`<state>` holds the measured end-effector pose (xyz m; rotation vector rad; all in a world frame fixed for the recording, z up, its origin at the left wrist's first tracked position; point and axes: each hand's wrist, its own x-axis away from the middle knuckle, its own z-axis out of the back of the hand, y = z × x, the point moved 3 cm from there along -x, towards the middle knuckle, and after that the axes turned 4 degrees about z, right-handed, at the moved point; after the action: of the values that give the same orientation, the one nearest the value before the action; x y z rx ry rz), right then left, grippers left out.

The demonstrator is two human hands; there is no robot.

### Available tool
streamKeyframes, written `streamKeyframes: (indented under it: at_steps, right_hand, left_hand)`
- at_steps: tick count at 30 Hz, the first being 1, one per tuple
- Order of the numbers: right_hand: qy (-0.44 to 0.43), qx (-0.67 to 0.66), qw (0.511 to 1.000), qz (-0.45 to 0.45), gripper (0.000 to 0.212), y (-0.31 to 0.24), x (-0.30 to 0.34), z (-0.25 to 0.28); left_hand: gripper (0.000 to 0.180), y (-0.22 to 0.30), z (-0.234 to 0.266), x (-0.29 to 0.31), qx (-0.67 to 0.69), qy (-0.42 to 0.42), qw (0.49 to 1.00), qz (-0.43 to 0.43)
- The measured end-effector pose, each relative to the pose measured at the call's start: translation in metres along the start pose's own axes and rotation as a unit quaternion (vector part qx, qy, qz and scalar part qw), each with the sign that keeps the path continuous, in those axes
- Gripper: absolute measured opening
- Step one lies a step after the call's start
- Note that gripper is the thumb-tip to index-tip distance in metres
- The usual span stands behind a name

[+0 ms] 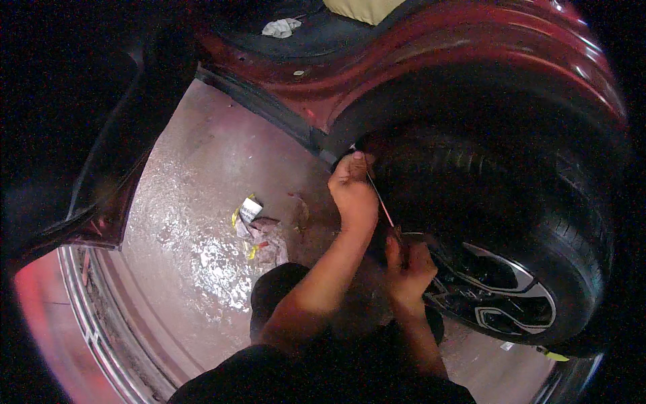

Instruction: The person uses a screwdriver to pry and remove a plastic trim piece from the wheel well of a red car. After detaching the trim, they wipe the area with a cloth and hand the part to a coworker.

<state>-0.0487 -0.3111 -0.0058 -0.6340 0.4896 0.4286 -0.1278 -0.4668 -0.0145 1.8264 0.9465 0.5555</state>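
Rod (381, 200): thin, pale orange, slanting between both hands, just beside the dark tyre (579, 252) and below the front corner of the wheel arch (420, 64).

Far left, dark door (108, 202), standing out from the car; lower edge ends in a red-tinted corner. Below it a metal strip (91, 326) curves along the floor (165, 161). Floor glossy; broadest gap runs from door edge across to left forearm (313, 289). Litter (251, 210) lies in that gap: white packet, crumpled wrapping, yellow bits.

Above, dark sill (266, 108) slants down rightward to the arch corner, bounding the gap. White cloth (281, 27) lies inside the door opening, well apart from the hands.

Left hand (354, 190) raised at the arch corner, by the rod's upper end. Fingers bent inward; whether they are closed on the rod, I cannot tell. Floor side roomy, tyre side tight.

Right hand (412, 269) lower, wrapped around the rod's lower end; any handle is hidden in the fist. Spoked wheel (501, 313) just to its right, so little room that way.

Far right, tyre's outer edge curves down into shadow. Yellow-green object (556, 355) near its foot, kind unclear.
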Motion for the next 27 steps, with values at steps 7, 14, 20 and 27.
streamKeyframes:
  at_steps: [7, 14, 20, 27]
  right_hand:
    - [0.035, 0.046, 0.992, 0.109, 0.016, 0.007, -0.008, 0.006]
    - [0.012, -0.127, 0.986, -0.104, 0.021, 0.006, -0.006, 0.004]
    - [-0.108, -0.376, 0.852, -0.347, 0.030, 0.005, -0.011, 0.005]
    - [-0.057, -0.166, 0.981, -0.079, 0.024, -0.012, -0.024, 0.015]
  left_hand:
    - [0.023, 0.004, -0.005, 0.008, 0.051, 0.036, 0.998, 0.019]
    - [0.024, 0.008, -0.003, 0.008, 0.041, 0.008, 0.998, 0.050]
    - [0.023, 0.010, -0.007, 0.008, -0.010, 0.064, 0.997, -0.031]
    - [0.024, 0.021, -0.010, 0.006, -0.019, 0.066, 0.998, -0.004]
